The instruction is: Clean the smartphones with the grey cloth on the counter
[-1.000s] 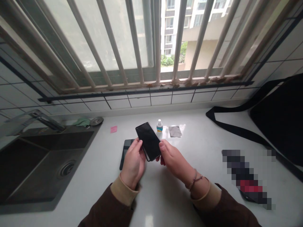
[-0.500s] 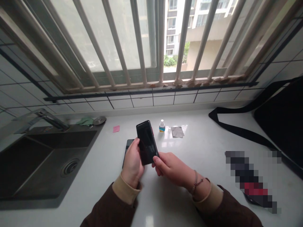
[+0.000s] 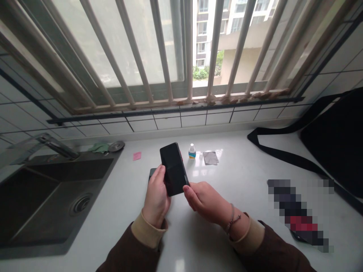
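A black phone point(image 3: 175, 170) with a dark screen is held tilted above the white counter. My left hand point(image 3: 156, 194) grips its left edge, thumb along the side. My right hand point(image 3: 205, 200) pinches the lower right corner, thumb in front and the other fingers behind. Another dark flat object point(image 3: 152, 172) lies on the counter, mostly hidden behind my left hand. Beyond the phone, a small white bottle point(image 3: 192, 152) with a blue and yellow label stands upright. A grey cloth point(image 3: 210, 158) lies to its right, and a pink note point(image 3: 137, 156) lies at the left.
At the left is a dark sink point(image 3: 59, 211) with a faucet point(image 3: 58, 145); a green cloth point(image 3: 98, 147) and a metal strainer point(image 3: 117, 146) rest behind it. A black bag point(image 3: 337, 139) with a strap occupies the right. A pixelated object point(image 3: 297, 215) lies at the right front.
The whole view has shifted slightly. Both hands still hold the phone, which has turned a little, so less of its right edge shows. More of the dark flat object is covered.
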Action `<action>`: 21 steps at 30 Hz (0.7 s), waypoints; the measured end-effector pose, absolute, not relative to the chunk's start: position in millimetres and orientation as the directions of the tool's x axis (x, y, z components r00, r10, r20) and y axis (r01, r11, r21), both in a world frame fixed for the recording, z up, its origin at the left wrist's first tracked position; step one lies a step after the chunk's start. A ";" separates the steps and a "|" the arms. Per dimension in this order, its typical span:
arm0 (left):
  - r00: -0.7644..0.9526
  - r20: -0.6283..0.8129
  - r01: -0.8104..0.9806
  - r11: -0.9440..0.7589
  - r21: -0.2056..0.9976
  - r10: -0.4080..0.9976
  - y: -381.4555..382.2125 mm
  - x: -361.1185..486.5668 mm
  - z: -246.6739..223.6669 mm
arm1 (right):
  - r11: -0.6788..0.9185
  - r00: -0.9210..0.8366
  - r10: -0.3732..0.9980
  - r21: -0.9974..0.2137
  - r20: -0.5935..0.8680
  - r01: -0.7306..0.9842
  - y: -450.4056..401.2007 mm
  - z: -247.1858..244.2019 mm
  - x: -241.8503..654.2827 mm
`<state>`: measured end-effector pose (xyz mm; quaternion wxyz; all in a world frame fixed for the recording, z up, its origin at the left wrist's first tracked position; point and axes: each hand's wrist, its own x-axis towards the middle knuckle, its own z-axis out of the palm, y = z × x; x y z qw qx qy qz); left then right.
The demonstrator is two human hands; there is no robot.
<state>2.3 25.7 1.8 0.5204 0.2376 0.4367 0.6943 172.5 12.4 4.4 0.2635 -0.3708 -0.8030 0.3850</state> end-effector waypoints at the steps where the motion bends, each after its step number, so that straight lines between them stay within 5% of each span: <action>1: -0.341 -0.124 -0.520 -0.077 0.851 0.932 25.5 2.7 3.0 | 0.436 -0.574 0.804 -0.810 0.156 0.391 12.6 3.1 172.7; 21: -0.273 -0.078 -0.559 -0.092 0.824 0.959 22.6 4.1 7.4 | 0.253 -0.440 0.886 -0.948 0.148 0.191 16.3 -8.6 174.4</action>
